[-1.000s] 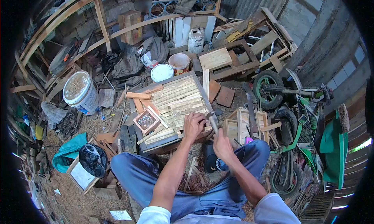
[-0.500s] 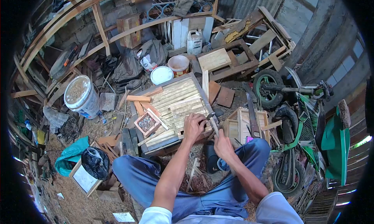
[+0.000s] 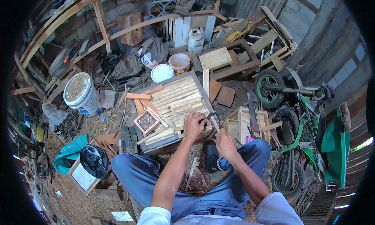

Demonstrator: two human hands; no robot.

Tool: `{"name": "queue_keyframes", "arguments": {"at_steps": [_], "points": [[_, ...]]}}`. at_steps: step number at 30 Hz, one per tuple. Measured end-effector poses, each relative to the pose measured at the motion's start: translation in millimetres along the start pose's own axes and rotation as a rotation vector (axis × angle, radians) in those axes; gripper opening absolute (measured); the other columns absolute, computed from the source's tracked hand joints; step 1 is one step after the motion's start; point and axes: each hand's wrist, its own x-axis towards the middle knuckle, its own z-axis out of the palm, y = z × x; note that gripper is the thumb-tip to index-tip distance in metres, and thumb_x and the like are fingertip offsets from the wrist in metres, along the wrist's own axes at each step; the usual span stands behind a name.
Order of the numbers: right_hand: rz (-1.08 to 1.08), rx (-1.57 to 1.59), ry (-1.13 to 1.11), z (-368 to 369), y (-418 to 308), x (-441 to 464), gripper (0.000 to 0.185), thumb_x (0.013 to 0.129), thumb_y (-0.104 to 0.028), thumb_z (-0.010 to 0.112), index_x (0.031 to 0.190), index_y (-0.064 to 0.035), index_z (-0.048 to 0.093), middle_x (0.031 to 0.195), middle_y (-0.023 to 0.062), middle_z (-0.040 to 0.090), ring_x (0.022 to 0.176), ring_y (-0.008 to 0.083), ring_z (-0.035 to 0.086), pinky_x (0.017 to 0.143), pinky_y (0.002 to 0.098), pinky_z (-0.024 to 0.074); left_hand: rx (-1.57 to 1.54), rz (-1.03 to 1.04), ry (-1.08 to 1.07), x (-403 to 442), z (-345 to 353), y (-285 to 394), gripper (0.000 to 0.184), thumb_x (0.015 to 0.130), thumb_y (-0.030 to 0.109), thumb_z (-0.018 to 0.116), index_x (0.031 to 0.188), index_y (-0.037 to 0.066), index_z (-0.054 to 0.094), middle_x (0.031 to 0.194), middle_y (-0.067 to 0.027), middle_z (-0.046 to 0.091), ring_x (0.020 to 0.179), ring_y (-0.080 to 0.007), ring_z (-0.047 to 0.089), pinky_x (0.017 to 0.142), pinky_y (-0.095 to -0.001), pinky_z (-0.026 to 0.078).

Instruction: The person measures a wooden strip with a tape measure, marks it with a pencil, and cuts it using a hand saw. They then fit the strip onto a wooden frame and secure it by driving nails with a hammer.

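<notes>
My right hand (image 3: 225,145) is closed round the wooden handle of a hammer (image 3: 215,124). Its dark head rests close to my left fingertips. My left hand (image 3: 194,126) is closed in a pinch over the near right corner of a slatted wooden panel (image 3: 189,109); whatever lies between the fingers is too small to make out. That panel lies on a low worktable (image 3: 177,84) with a grey edge. Left of my left hand, a small wooden box (image 3: 147,122) holds what look like nails, with short wood pieces (image 3: 139,96) beside it.
A handsaw (image 3: 252,117) leans over a wooden crate (image 3: 244,127) on the right, near a small green motorbike (image 3: 297,123). Buckets (image 3: 89,102) and a white jug (image 3: 195,41) stand behind and left. Wood scraps and shavings cover the ground around my knees.
The hammer head has shifted very slightly up and right by my left fingertips. Both hands keep nearly the same place and the camera view has moved a little.
</notes>
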Motion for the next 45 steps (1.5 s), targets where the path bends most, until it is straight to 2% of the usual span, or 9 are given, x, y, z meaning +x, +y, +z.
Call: {"name": "queue_keyframes", "arguments": {"at_steps": [8, 14, 24, 28, 31, 34, 38, 41, 45], "points": [[-0.081, 0.150, 0.119, -12.2, -14.9, -8.2, 0.023, 0.098, -0.018, 0.046, 0.100, 0.0043, 0.041, 0.073, 0.0359, 0.057, 0.072, 0.0556, 0.055, 0.066, 0.0624, 0.0396, -0.045, -0.004, 0.008, -3.2, -1.7, -0.6, 0.011, 0.077, 0.021, 0.072, 0.080, 0.010, 0.073, 0.089, -0.0020, 0.067, 0.090, -0.0244, 0.059, 0.080, -0.0382, 0.040], [-0.071, -0.010, 0.045, 11.7, 8.5, -0.3, 0.023, 0.098, -0.019, 0.045, 0.100, 0.0033, 0.040, 0.072, 0.0367, 0.056, 0.073, 0.0559, 0.056, 0.064, 0.0614, 0.0419, 0.027, 0.008, -0.003, -2.7, 4.6, -8.2, 0.012, 0.075, 0.021, 0.073, 0.079, 0.010, 0.073, 0.087, -0.0027, 0.066, 0.089, -0.0242, 0.059, 0.078, -0.0382, 0.040], [-0.091, 0.062, 0.138, -3.1, -13.6, -4.5, 0.020, 0.097, -0.016, 0.046, 0.102, 0.0023, 0.040, 0.071, 0.0361, 0.057, 0.070, 0.0560, 0.056, 0.062, 0.0618, 0.0426, 0.022, -0.022, -0.039, -2.1, 2.4, -9.0, 0.014, 0.075, 0.024, 0.073, 0.079, 0.010, 0.074, 0.086, -0.0008, 0.068, 0.089, -0.0239, 0.058, 0.078, -0.0385, 0.040], [-0.091, -0.028, 0.083, 7.2, -1.0, 2.7, 0.020, 0.096, -0.015, 0.046, 0.103, 0.0024, 0.040, 0.071, 0.0365, 0.057, 0.070, 0.0562, 0.056, 0.063, 0.0619, 0.0430, -0.011, -0.039, -0.037, -0.6, 2.1, -5.5, 0.013, 0.076, 0.023, 0.072, 0.079, 0.011, 0.074, 0.083, -0.0012, 0.068, 0.087, -0.0237, 0.058, 0.077, -0.0377, 0.039], [-0.071, 0.097, 0.104, -4.6, -14.3, -3.1, 0.020, 0.096, -0.016, 0.046, 0.103, 0.0022, 0.040, 0.072, 0.0370, 0.057, 0.071, 0.0564, 0.056, 0.065, 0.0620, 0.0429, -0.008, -0.018, -0.026, -0.2, -0.4, -4.3, 0.012, 0.077, 0.023, 0.071, 0.079, 0.011, 0.074, 0.083, -0.0015, 0.068, 0.088, -0.0240, 0.059, 0.077, -0.0379, 0.039], [-0.070, -0.033, 0.065, 9.9, -1.0, -0.3, 0.021, 0.097, -0.018, 0.046, 0.103, 0.0017, 0.041, 0.072, 0.0374, 0.056, 0.072, 0.0560, 0.056, 0.063, 0.0618, 0.0417, -0.009, -0.038, -0.025, -4.8, 5.2, -6.4, 0.014, 0.077, 0.024, 0.071, 0.079, 0.010, 0.074, 0.084, -0.0016, 0.068, 0.088, -0.0239, 0.058, 0.078, -0.0379, 0.039], [-0.038, 0.158, 0.110, -7.6, -17.8, -5.5, 0.021, 0.096, -0.017, 0.046, 0.102, 0.0026, 0.041, 0.072, 0.0378, 0.056, 0.073, 0.0560, 0.056, 0.064, 0.0626, 0.0415, -0.014, -0.011, -0.023, 0.4, -2.2, -2.3, 0.013, 0.076, 0.022, 0.070, 0.079, 0.009, 0.074, 0.085, -0.0019, 0.068, 0.088, -0.0239, 0.058, 0.078, -0.0376, 0.039], [-0.056, 0.021, 0.059, 7.9, -3.1, -1.8, 0.020, 0.096, -0.016, 0.046, 0.102, 0.0029, 0.041, 0.073, 0.0376, 0.056, 0.073, 0.0561, 0.056, 0.064, 0.0626, 0.0418, 0.005, -0.038, -0.024, -1.4, 1.5, -3.7, 0.014, 0.076, 0.023, 0.071, 0.079, 0.009, 0.073, 0.085, -0.0021, 0.068, 0.087, -0.0239, 0.058, 0.078, -0.0376, 0.039], [-0.071, 0.043, 0.069, -0.4, -5.6, 0.8, 0.020, 0.096, -0.016, 0.047, 0.100, 0.0024, 0.041, 0.071, 0.0366, 0.057, 0.072, 0.0565, 0.055, 0.062, 0.0617, 0.0420, 0.027, -0.015, -0.025, -0.5, 0.7, -5.2, 0.014, 0.077, 0.023, 0.071, 0.079, 0.009, 0.073, 0.084, -0.0015, 0.068, 0.087, -0.0233, 0.058, 0.078, -0.0371, 0.039]]}}
